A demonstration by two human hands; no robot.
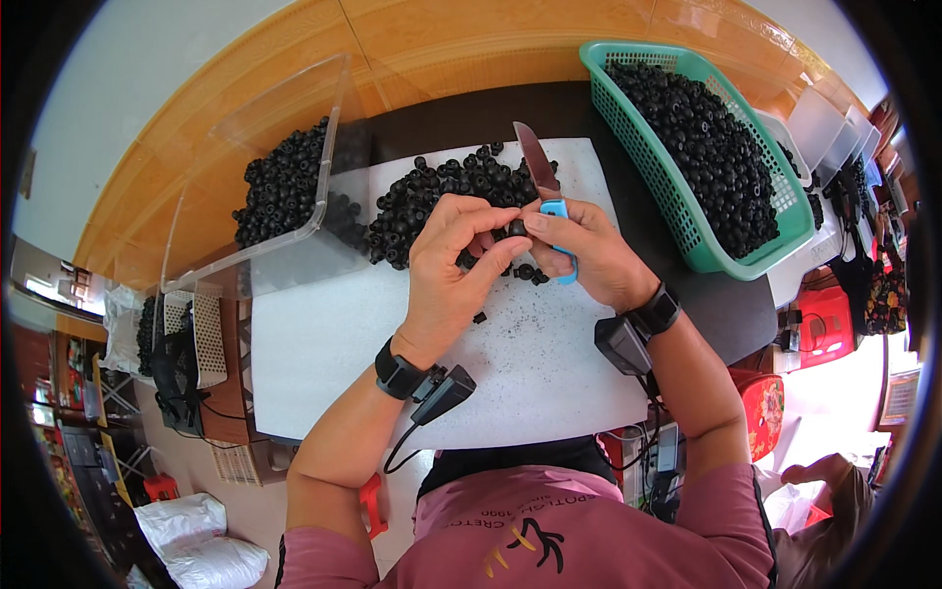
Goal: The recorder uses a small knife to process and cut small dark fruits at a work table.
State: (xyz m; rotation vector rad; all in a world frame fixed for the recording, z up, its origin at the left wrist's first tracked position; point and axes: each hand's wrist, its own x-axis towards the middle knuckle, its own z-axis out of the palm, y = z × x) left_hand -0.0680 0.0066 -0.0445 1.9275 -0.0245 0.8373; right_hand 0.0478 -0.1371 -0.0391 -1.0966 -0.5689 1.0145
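Observation:
My left hand (444, 270) pinches a small round black part (516, 228) between thumb and fingertips, over the middle of a white foam sheet (334, 368). My right hand (610, 263) is closed around the blue handle of a knife (536, 162), whose blade points up and away. Its thumb meets the black part, touching the left fingertips. Just beyond and left of my hands lies a loose pile of similar black parts (400, 218), some showing a hole. A few stray ones and dark crumbs (530, 319) are scattered nearer to me.
At left, a clear plastic bin (211, 267) tilts toward the sheet, with many black parts inside. A green perforated basket (643, 162) full of black parts stands at right. Cabled black devices (446, 395) are strapped to both wrists. White sacks (201, 545) lie on the floor; another person's arm (834, 486) shows lower right.

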